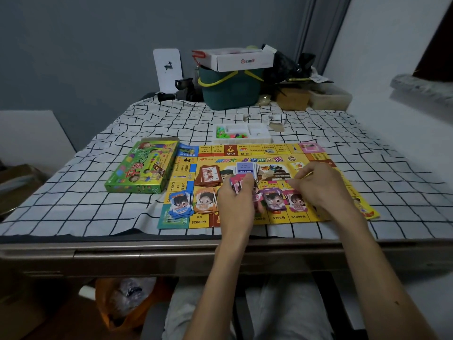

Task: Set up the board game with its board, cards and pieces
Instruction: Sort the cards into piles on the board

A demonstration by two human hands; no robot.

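Note:
The yellow game board (318,158) lies flat on the checked tablecloth. Piles of play money line its near edge: a blue pile (180,204), an orange pile (205,202), a purple pile (274,200) and a pink pile (296,201). A brown card stack (210,176) and a fanned blue-and-white card stack (246,168) sit on the board's middle. My left hand (235,200) grips a bundle of pink notes (236,181) above the board. My right hand (321,185) hovers over the pink pile with its fingers curled, pinching something thin that I cannot make out.
The green game box (144,165) lies left of the board. A white tray (245,133) with small coloured pieces stands behind it. A green basket (230,89) carrying a white carton, a white card and clutter fill the far edge. The table's metal rim (122,251) runs below.

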